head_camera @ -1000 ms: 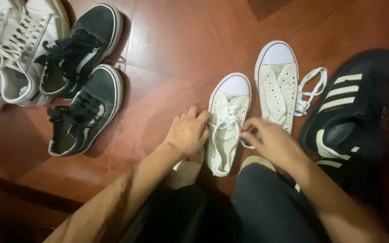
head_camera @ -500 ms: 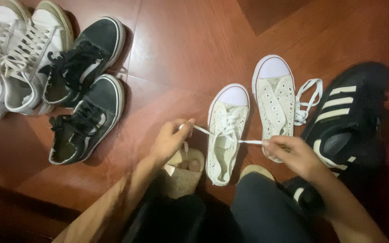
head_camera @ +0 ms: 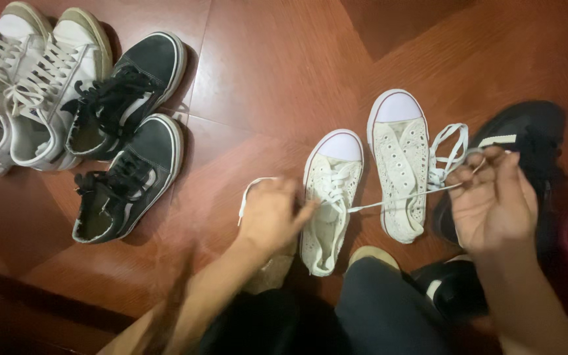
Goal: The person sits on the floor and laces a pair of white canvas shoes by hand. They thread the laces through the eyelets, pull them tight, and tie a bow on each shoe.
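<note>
Head view, looking down at a glossy red-brown wood floor [head_camera: 264, 72] with angled plank seams.

Right hand [head_camera: 494, 200]: raised, palm toward the camera, fingers curled closed around one end of a flat white lace [head_camera: 396, 199]. The lace runs taut from that fist down and left to the eyelets of the near white shoe [head_camera: 330, 197].

Left hand [head_camera: 272, 213]: motion-blurred, lying against the left flank of the same shoe, fingers bent inward. The other lace end [head_camera: 248, 192] loops out just left of it, thin and pale; whether the fingers actually pinch it, I cannot tell.

Near white shoe: low canvas sneaker, perforated lace-like fabric upper, smooth rounded rubber toe cap with a thin red line at the sole edge. It lies on the floor between the hands, toe pointing away, heel close to the dark trouser knees [head_camera: 389, 309].

Second white shoe [head_camera: 399, 164]: same make, just beside the first on its right, unlaced, its loose lace [head_camera: 448, 154] heaped at its right side.

Black shoe [head_camera: 527, 144] with pale stripes sits behind the right hand, blurred.

Far left: two dark suede sneakers [head_camera: 129, 131] with black laces and white soles, beside white leather sneakers [head_camera: 27, 85] with cream laces.
</note>
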